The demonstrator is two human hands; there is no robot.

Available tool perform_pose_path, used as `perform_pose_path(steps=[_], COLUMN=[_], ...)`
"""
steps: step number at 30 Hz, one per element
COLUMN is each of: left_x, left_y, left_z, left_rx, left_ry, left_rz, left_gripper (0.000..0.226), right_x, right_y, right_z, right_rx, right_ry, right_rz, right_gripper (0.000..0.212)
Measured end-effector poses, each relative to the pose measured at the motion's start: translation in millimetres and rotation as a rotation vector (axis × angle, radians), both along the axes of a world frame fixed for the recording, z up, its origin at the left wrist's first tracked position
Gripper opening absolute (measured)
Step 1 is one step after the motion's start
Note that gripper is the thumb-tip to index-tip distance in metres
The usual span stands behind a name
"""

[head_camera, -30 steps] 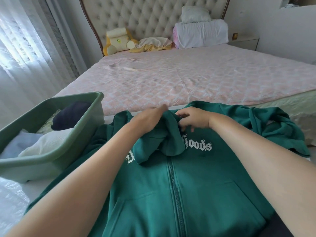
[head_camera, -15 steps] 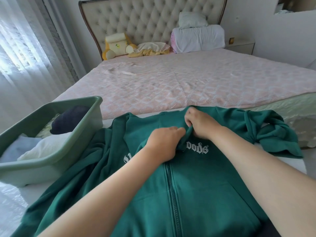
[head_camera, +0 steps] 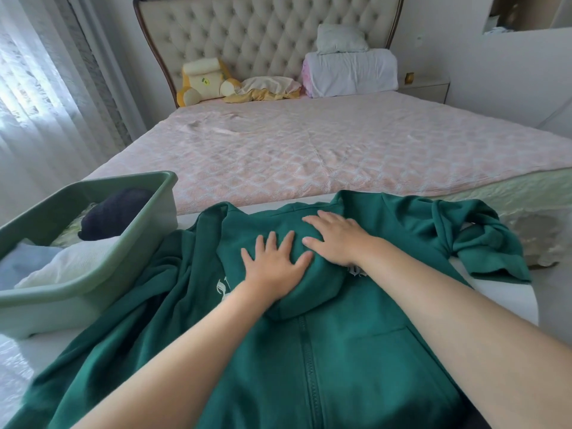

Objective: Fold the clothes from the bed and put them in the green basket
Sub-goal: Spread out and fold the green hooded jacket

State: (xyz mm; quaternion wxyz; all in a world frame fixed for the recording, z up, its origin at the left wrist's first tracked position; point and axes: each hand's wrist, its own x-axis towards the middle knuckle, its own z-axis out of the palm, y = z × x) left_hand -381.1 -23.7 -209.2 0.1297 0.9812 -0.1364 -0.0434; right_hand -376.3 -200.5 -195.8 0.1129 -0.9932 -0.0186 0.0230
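Observation:
A dark green zip hoodie (head_camera: 334,360) lies front up on the foot of the bed, its hood folded down over the chest. My left hand (head_camera: 274,264) presses flat on the hood with fingers spread. My right hand (head_camera: 335,239) lies flat beside it, fingers straight, covering part of the white chest lettering. One sleeve (head_camera: 483,243) is bunched at the right; the other trails off to the lower left. The green basket (head_camera: 89,280) stands at the left and holds folded white, light blue and dark navy clothes.
The pink quilted bedspread (head_camera: 309,156) stretches to a tufted headboard. A yellow soft toy (head_camera: 204,80), a cream and yellow cloth and stacked white pillows (head_camera: 351,69) lie at the head. Sheer curtains hang at the left. A nightstand stands at the far right.
Both hands gripped the hood and pulled it down over the chest; now they have let go and lie flat on it, pressing it smooth.

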Motion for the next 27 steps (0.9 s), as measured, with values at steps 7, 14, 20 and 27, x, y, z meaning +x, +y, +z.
perform_pose_path(steps=[7, 14, 20, 27], left_x=[34, 97, 132, 153], left_y=[8, 54, 62, 49], left_z=[16, 20, 14, 29], left_rx=[-0.062, 0.288, -0.31, -0.23], left_ry=[-0.107, -0.247, -0.289, -0.053], left_rz=[-0.069, 0.302, 0.152, 0.396], left_gripper=[0.048, 0.052, 0.057, 0.061], right_x=[26, 45, 64, 84], right_y=[-6, -19, -33, -16], right_z=[-13, -12, -12, 4], right_rx=[0.152, -0.145, 0.148, 0.355], right_ry=[0.085, -0.182, -0.198, -0.093], right_rz=[-0.095, -0.36, -0.302, -0.281], right_gripper=[0.057, 0.049, 0.05, 0.058])
